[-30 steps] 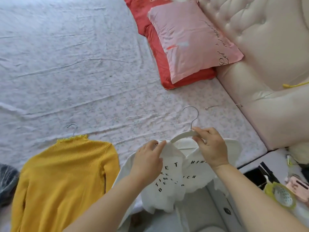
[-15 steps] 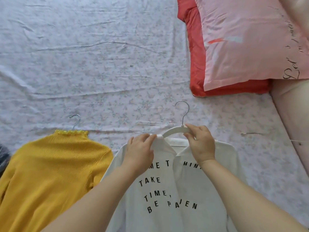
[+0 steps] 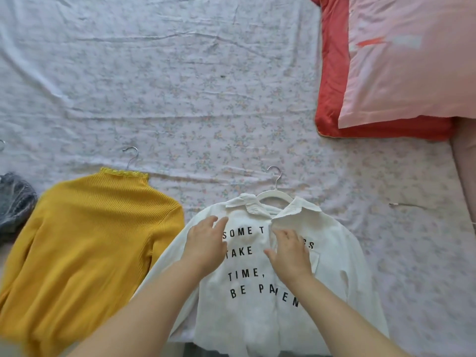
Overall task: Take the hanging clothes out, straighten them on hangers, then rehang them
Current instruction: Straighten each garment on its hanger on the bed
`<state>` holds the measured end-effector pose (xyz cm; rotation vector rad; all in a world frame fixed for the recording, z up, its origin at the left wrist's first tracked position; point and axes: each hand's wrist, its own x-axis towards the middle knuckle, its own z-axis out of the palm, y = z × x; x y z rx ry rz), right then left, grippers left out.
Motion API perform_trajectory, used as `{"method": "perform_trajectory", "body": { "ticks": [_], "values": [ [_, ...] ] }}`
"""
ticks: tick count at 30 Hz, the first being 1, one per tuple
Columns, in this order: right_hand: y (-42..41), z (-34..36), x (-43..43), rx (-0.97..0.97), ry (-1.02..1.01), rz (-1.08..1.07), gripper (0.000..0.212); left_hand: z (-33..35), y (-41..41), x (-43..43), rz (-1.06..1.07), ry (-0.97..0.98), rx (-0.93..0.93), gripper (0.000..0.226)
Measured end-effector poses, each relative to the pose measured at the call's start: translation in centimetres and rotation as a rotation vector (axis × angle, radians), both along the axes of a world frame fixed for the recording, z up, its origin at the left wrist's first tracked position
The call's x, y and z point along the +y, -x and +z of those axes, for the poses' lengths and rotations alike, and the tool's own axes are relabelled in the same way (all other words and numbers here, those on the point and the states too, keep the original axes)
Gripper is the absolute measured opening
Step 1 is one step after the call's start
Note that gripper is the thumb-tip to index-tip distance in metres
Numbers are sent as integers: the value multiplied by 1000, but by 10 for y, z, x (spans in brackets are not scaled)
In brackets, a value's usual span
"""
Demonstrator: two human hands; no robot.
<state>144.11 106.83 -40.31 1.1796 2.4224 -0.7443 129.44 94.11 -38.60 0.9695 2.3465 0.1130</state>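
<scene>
The white shirt [image 3: 270,266] lies face-up on the bed [image 3: 180,86], on its white hanger [image 3: 274,193], just right of the yellow sweater [image 3: 85,240]; the risk from here, I'd judge, is that a sideways smoothing push drags the fabric off one hanger shoulder, or bunches the placket so the printed lines skew; the hem, hanging near the bed's edge, could also slide off. The left hand [image 3: 206,246] rests flat on the shirt's chest, fingers spread and holding nothing; the right hand [image 3: 291,253] lies open on the placket, gripping nothing.
</scene>
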Motion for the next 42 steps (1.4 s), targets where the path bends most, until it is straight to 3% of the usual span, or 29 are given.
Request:
{"method": "perform_trajectory", "body": {
  "ticks": [10,17,25,34,42],
  "values": [
    [38,91,-79,27,43,318,54,98,11,-101,173,12,84,46],
    [94,142,-168,57,-16,633,55,144,20,-236,420,50,126,50],
    [165,178,-326,88,-94,920,57,173,34,-413,653,38,172,52],
    [236,188,-538,96,-105,1043,57,194,78,-621,743,21,229,47],
    [319,195,-657,118,-81,1104,59,199,144,-749,842,54,235,43]
  ]
}}
